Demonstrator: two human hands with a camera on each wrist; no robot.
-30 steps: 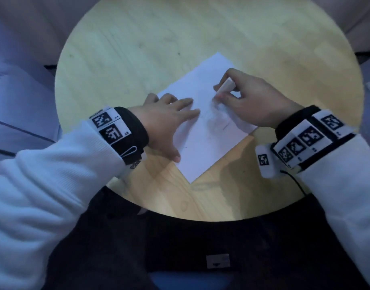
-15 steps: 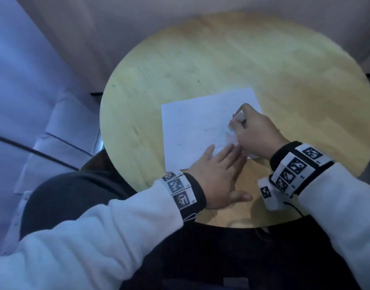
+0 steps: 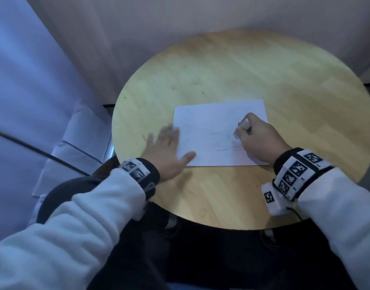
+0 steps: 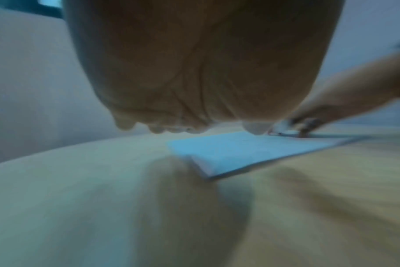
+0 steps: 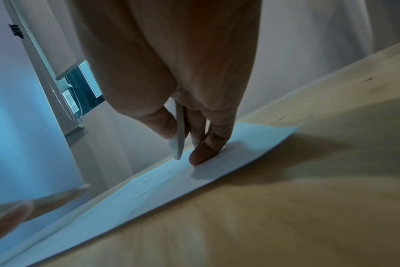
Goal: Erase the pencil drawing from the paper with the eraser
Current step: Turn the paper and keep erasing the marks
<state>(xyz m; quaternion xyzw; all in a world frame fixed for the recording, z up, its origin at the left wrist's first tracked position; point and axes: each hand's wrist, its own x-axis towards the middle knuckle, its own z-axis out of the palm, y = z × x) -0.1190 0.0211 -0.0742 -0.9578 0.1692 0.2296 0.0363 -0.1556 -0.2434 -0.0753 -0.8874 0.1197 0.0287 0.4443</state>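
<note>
A round wooden table (image 3: 232, 70) fills the middle of the head view, and everything here is placed against it. A white sheet of paper (image 3: 211, 122) lies flat on the table, a little toward the person's side of its centre, its long edges running left to right. Faint pencil drawing (image 3: 219, 141) marks show on the right half of the sheet, thin grey strokes that are hard to make out.

The right hand (image 3: 257, 139) sits on the right part of the paper. Its thumb and fingers are curled round a small white eraser (image 3: 241, 127), pinching it so that its lower end points down at the sheet beside the pencil marks. In the right wrist view the eraser (image 5: 179, 130) appears as a thin pale slab held between thumb and fingers, its tip at or just above the paper (image 5: 149, 187); whether it touches cannot be told. One fingertip of the right hand (image 5: 203, 126) presses on the sheet beside it.

The left hand (image 3: 169, 151) lies low over the table at the paper's left edge, blurred. Its fingers are spread and fairly straight, holding nothing, and the thumb reaches across the sheet's near left corner. In the left wrist view the palm of the left hand (image 4: 194, 68) hangs just above the table (image 4: 80, 207), with the paper (image 4: 240, 150) beyond it.
</note>
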